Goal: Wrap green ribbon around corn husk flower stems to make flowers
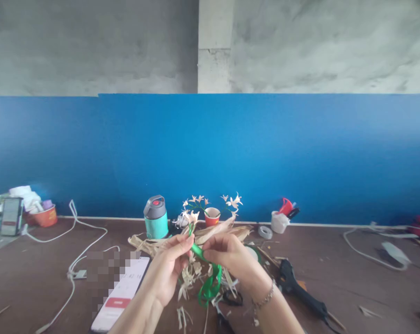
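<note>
Between the thumb and fingers of my left hand (170, 262) is the thin green stem of a pale artificial flower (191, 218), its petals pointing up. My right hand (231, 255) pinches a green ribbon (197, 251), which runs taut to the stem at my left fingertips. The rest of the ribbon hangs in loops below. Behind my hands lie dried husks (224, 228), and husk scraps (186, 283) are scattered underneath. A red paper cup (212, 221) stands just beyond, with more small pale flowers (234, 202) on stems around it.
A teal insulated jar (156, 226) stands behind my left hand. At left lie a phone (124, 292) and white cables (72, 264). To the right are a black glue gun (300, 290), a tape roll (265, 232) and a white cup (279, 224). Scissors (224, 321) lie near the front.
</note>
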A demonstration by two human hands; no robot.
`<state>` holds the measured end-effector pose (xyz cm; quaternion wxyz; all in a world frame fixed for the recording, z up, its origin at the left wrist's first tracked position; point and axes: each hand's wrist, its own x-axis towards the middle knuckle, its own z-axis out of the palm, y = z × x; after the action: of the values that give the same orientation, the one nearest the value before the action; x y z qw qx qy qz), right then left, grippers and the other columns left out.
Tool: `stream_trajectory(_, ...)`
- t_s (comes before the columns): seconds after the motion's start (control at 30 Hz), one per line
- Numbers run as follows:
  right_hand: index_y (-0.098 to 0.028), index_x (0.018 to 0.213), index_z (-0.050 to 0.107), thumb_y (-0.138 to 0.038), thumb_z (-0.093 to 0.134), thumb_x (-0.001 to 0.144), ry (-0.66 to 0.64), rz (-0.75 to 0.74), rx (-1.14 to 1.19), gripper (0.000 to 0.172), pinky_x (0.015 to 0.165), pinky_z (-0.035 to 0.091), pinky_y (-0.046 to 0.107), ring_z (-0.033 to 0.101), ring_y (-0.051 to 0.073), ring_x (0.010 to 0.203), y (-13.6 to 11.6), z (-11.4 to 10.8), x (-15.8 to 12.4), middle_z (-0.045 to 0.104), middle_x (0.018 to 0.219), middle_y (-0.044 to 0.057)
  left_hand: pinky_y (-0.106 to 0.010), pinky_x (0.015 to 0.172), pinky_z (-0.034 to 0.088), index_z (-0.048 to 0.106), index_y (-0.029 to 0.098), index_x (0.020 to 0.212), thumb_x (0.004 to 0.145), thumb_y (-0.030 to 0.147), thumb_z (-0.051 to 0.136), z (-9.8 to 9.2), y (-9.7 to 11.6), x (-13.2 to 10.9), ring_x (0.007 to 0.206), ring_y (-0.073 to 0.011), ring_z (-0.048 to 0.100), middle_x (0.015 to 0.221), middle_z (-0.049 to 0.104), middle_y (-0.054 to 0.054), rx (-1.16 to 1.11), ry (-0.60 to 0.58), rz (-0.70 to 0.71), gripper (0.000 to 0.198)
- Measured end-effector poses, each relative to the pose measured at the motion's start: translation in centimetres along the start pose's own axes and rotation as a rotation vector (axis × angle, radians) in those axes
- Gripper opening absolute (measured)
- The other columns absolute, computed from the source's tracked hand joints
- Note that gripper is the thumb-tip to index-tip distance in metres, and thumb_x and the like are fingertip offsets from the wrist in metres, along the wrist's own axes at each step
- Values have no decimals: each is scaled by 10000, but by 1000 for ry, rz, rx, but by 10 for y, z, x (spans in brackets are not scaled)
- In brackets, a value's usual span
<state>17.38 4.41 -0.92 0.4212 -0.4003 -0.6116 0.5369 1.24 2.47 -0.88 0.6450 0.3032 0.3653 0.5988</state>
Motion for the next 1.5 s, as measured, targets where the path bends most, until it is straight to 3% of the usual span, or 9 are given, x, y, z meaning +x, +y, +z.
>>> stream_trajectory(0.23, -191, 936, 701, -366, 702, 745, -80, -93, 148, 259, 729, 468, 280, 597, 161, 796, -5, 3, -6, 680, 858, 36, -162, 418, 247, 650, 140, 542, 471, 281, 879, 5, 2, -5, 462, -44, 406, 525, 524, 39, 142, -79, -92, 277)
stream_trajectory(0.53, -147, 687, 716, -298, 757, 696, -19, -162, 411, 157, 630, 459, 253, 581, 137, 664, -10, 19, -8, 647, 672, 14, -190, 440, 233, 610, 151, 594, 551, 333, 826, 5, -4, -5, 447, -57, 374, 501, 488, 55, 337, -207, -52, 286)
stream_trajectory(0.67, -153, 705, 720, -300, 759, 688, 65, -158, 391, 153, 634, 439, 247, 553, 127, 649, -8, 19, -8, 629, 651, -1, -207, 463, 280, 579, 161, 593, 663, 323, 736, 5, -8, -5, 476, -88, 410, 509, 497, 44, 629, -141, 197, 236)
stream_trajectory(0.9, -147, 685, 705, -332, 764, 653, 213, -154, 342, 197, 607, 448, 278, 546, 153, 615, -10, 28, -7, 619, 627, 9, -250, 592, 384, 577, 187, 657, 824, 223, 562, 0, -21, -9, 593, -145, 536, 633, 584, -2, 1166, 43, 958, 172)
stream_trajectory(1.0, -145, 682, 687, -366, 747, 666, 265, -153, 292, 230, 600, 445, 277, 540, 157, 617, -10, 31, -8, 609, 625, 8, -246, 597, 384, 578, 191, 679, 844, 199, 537, -3, -22, -9, 607, -148, 557, 641, 592, -4, 1250, 80, 1128, 170)
stream_trajectory(1.17, -139, 857, 665, -397, 602, 797, 284, -234, -20, 272, 665, 454, 273, 582, 175, 734, -6, 22, -5, 657, 780, 42, -244, 552, 389, 602, 191, 667, 789, 293, 605, -12, -6, 6, 548, -150, 554, 611, 615, 6, 1131, 132, 789, 159)
stream_trajectory(1.3, -152, 778, 668, -221, 565, 773, 192, -115, -502, 124, 619, 433, 246, 605, 165, 681, 3, 15, 0, 689, 732, 37, -229, 498, 352, 617, 175, 633, 691, 333, 689, -22, 7, 25, 493, -131, 495, 505, 554, 35, 797, 249, 484, 182)
stream_trajectory(1.4, -154, 669, 694, -114, 522, 722, 55, -6, -871, 185, 573, 399, 242, 610, 171, 626, 11, 19, 2, 697, 657, 55, -217, 439, 303, 614, 165, 609, 661, 358, 705, -27, 9, 34, 409, -99, 414, 436, 491, 59, 730, 217, 394, 220)
stream_trajectory(1.5, -162, 612, 716, -89, 541, 658, -4, 23, -988, 196, 562, 393, 250, 627, 190, 624, 16, 27, 0, 712, 646, 74, -210, 415, 264, 616, 158, 590, 642, 371, 721, -30, 7, 37, 380, -81, 370, 415, 468, 64, 700, 191, 354, 243)
